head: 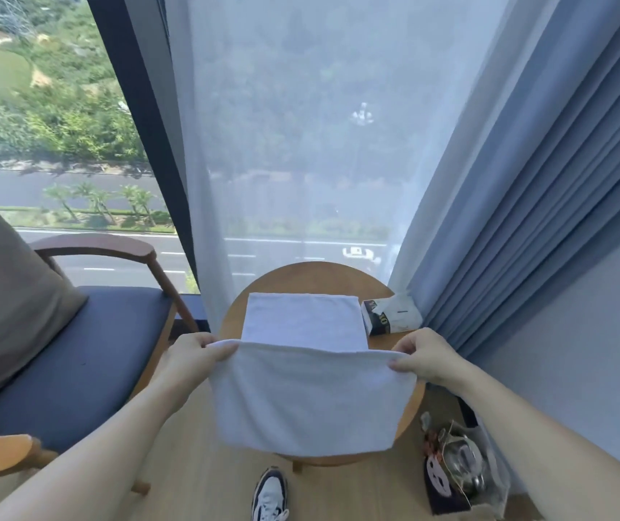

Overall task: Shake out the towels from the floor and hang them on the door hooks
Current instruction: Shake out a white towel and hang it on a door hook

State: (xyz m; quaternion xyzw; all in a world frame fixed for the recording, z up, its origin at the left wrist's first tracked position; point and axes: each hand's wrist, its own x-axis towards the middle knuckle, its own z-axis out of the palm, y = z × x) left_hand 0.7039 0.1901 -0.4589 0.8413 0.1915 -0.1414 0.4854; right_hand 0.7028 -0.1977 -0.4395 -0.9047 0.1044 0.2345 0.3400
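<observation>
Both hands pinch the top corners of a white towel point(312, 400), left hand point(192, 361) and right hand point(423, 357) spread so it hangs flat, probably for shaking, just in front of the round surface point(301, 280) (a second towel point(303, 321) lies folded on it); no door hooks show

A folded towel point(303, 321) lies on the round table point(410, 411) before the window, a tissue box point(391, 314) just right of it; an armchair point(75, 355) stands left, a bin point(466, 464) on the floor right
</observation>
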